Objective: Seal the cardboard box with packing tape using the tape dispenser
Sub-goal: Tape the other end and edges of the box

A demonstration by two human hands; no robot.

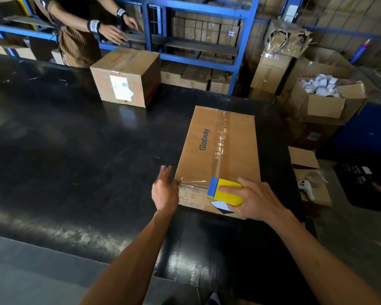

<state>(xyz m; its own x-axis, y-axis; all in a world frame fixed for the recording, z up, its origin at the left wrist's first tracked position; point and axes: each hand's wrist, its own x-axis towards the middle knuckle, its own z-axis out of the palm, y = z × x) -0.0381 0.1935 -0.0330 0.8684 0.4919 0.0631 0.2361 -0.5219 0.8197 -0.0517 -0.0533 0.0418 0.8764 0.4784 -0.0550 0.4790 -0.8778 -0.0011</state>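
Presently, the cardboard box (218,155) lies closed on the black table (75,139), tape along its seam. Right hand (255,200) grips the tape dispenser (226,191) at its near edge; left hand (165,190) rests flat, fingers loose, against the corner. Beside the table, an open carton (326,104) holds white rolls (321,84).

- The right hand (254,200) covers the rear of the yellow tape dispenser (226,191); its tape roll is hidden.
- Small print on the cardboard box (218,146) near side is unreadable.
- The far person (75,29) is cut off at the top edge.
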